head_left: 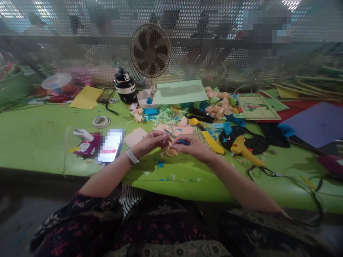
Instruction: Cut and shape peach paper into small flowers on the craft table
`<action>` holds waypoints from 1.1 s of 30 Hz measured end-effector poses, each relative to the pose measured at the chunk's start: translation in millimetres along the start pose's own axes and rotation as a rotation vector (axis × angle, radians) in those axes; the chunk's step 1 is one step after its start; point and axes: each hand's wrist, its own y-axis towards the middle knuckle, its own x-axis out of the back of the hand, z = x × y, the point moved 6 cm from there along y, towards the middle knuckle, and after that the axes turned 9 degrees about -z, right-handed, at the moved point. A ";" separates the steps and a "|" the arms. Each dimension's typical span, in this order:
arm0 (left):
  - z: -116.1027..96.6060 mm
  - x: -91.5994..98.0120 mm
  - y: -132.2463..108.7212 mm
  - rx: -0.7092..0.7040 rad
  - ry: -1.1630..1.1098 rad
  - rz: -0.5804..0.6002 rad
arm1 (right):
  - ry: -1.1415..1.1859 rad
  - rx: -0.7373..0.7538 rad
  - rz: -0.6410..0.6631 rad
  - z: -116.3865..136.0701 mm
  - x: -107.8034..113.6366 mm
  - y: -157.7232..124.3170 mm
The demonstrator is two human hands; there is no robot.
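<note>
Both of my hands meet over the front middle of the green table, fingers pinched close together. My left hand [153, 141], with a white band on its wrist, is closed on a small curled peach paper flower [171, 151] that hangs below the fingertips. My right hand [195, 146] is closed round what look like small scissors [183, 142]; blue shows in the palm and a thin metal blade points up and left past the fingers. My right fingertips also touch the paper flower. Just behind lie pink paper pieces [138, 135] and green paper scraps [173, 116].
A fan [150, 53] and black bottle [125, 85] stand at the back. Left are a lit phone [110, 146], purple device [89, 145] and tape roll [101, 121]. Right lie a yellow glue gun [245, 150] with its cord, a yellow strip [213, 142] and a purple sheet [317, 123].
</note>
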 end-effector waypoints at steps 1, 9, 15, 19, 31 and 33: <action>0.1 1.0 0.3 -0.010 -0.022 -0.031 | 0.036 0.001 -0.075 -1.7 2.6 1.4; 5.3 -14.7 -4.3 -0.054 0.091 -0.084 | 0.379 -0.094 -0.422 -25.4 13.7 9.8; 0.4 -11.5 -4.4 -0.114 0.131 -0.144 | 0.431 -0.056 -0.495 -27.6 16.1 10.2; -7.1 -8.3 -5.4 -0.137 0.163 -0.175 | 0.448 -0.023 -0.516 -26.7 19.1 9.9; -10.1 -5.0 -5.6 -0.191 0.159 -0.244 | 0.240 0.019 -0.452 -22.1 22.9 8.7; -11.8 -1.5 -4.9 -0.207 0.162 -0.277 | 0.110 0.062 -0.421 -18.3 24.3 7.1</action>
